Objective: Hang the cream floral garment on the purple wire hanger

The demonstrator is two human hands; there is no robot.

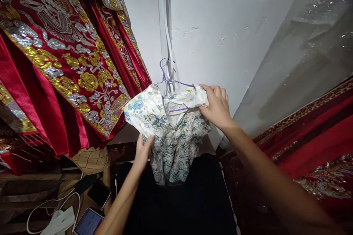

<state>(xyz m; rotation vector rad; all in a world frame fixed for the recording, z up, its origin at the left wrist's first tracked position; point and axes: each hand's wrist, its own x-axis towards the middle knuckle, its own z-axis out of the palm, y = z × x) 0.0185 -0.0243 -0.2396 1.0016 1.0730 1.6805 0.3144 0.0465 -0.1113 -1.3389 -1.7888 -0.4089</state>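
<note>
A white shirt with a blue and green floral print (176, 143) hangs on a thin purple wire hanger (179, 82), whose hook is up by a pale strap or cord on the wall. My right hand (217, 104) grips the shirt's right shoulder, thumb below and fingers over the top. At the left side, below the sleeve, my left hand (143, 150) pinches the shirt's edge between thumb and fingers. The neckline is open, and the hanger's lower bar shows through it.
Red garments with gold and silver embroidery (91, 80) hang at the left. Plastic-covered clothing (311, 55) and red fabric (325, 147) fill the right. Lower left, two phones (88, 222), a white cable (78, 205) and a tissue (62, 222) lie on a stool or chair.
</note>
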